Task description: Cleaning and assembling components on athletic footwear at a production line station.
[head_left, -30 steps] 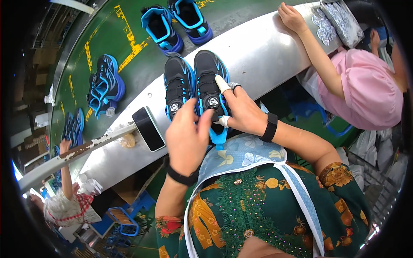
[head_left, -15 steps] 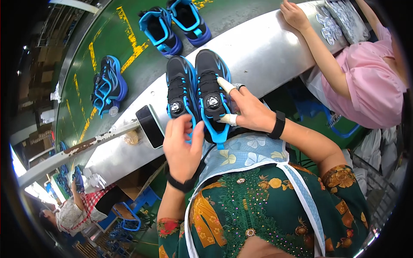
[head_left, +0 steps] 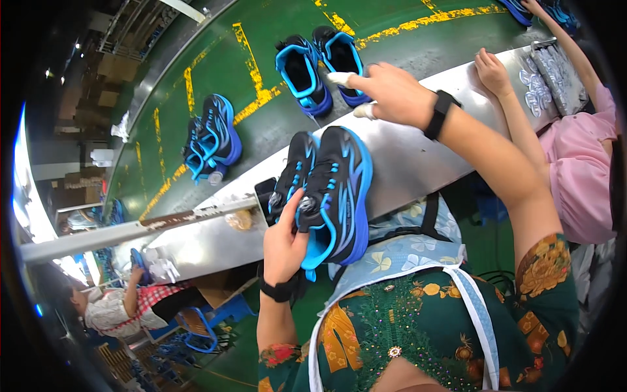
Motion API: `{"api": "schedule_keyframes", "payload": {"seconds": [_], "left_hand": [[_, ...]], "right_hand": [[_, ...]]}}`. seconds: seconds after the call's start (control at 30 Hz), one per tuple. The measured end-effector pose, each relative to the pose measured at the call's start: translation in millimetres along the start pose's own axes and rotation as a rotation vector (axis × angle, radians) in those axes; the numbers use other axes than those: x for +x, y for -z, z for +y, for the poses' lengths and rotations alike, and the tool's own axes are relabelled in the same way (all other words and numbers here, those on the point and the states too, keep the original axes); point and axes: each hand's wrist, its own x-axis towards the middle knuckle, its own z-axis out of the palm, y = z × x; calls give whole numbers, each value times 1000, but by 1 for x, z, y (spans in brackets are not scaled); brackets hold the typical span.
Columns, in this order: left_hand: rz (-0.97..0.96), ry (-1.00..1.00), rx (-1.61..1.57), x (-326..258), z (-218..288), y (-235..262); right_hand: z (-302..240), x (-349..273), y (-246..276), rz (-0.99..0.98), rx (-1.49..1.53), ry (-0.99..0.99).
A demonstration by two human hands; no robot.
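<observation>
The left hand [head_left: 285, 240] is wrapped around the heel end of a pair of black-and-blue sneakers [head_left: 326, 189], fingers pressed onto the near shoe. The pair lies side by side on the shiny metal workbench [head_left: 418, 153], toes pointing away, heels hanging a bit over the near edge.

The right hand [head_left: 392, 91] is stretched far out, over the green conveyor belt [head_left: 215, 72], just at a second pair of sneakers [head_left: 320, 65]. Its fingers are curled and some have white tape on the tips — I cannot tell if they grip a shoe or only touch it.

It looks like one pair is being held steady while the other is fetched. The far hand would need a firm hold on the belt pair before lifting it.

A third pair [head_left: 212, 138] sits further left on the belt. A dark flat thing — maybe a phone [head_left: 264, 195] — is half hidden behind the shoes. A neighbour's hand [head_left: 493, 72] rests on the bench to the right.
</observation>
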Motion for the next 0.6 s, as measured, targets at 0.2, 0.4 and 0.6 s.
{"api": "schedule_keyframes", "payload": {"seconds": [0.2, 0.4, 0.6], "left_hand": [[279, -57, 89, 43, -23, 32], [519, -111, 393, 144, -28, 84], [414, -291, 32, 117, 24, 54]], "right_hand": [[22, 79, -80, -197, -45, -77], [20, 63, -21, -194, 67, 4], [-48, -32, -4, -217, 162, 21]]}}
